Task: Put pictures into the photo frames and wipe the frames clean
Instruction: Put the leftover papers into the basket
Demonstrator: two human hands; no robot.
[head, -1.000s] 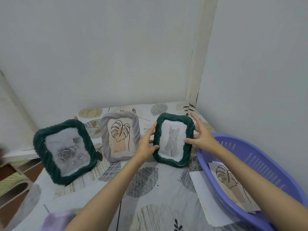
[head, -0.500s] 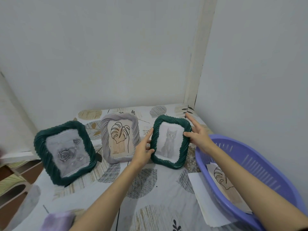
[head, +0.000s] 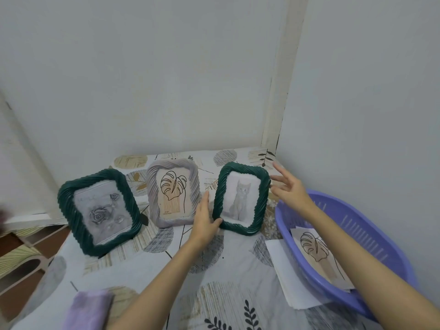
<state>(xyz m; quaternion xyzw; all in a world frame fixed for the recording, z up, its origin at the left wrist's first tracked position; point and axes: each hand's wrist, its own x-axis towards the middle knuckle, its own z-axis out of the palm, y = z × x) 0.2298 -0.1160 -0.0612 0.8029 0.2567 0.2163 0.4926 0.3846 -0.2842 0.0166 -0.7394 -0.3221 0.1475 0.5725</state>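
1. Head view, surface: table [head: 228,270] under a cloth printed with leaves and hatched circles, set into a corner of two pale walls.
2. Green frame with cat picture [head: 241,198]: upright, leaning slightly back, at the right end of a row of three near the back wall. A grey cat shows behind the glazing.
3. Left hand [head: 204,224]: fingers straight and together, pointing up along the frame's left edge; the thumb touches the lower left corner. Nothing is gripped.
4. Right hand [head: 289,189]: fingers spread and relaxed, just beside the frame's upper right edge. Whether a fingertip touches the rim cannot be told. It holds nothing.
5. Grey frame with leaf drawing [head: 173,192]: upright in the middle of the row, just left of the left hand.
6. Green frame with rose picture [head: 100,211]: larger, upright, at the left end, tilted back on its stand.
7. Purple basket [head: 371,236]: on the table's right side, against the wall, holding a loose leaf print [head: 316,252] on other sheets.
8. White paper sheets [head: 289,282]: flat on the cloth, partly under the basket's near rim.
9. Lilac cloth [head: 89,308]: folded, at the near left edge of the table.
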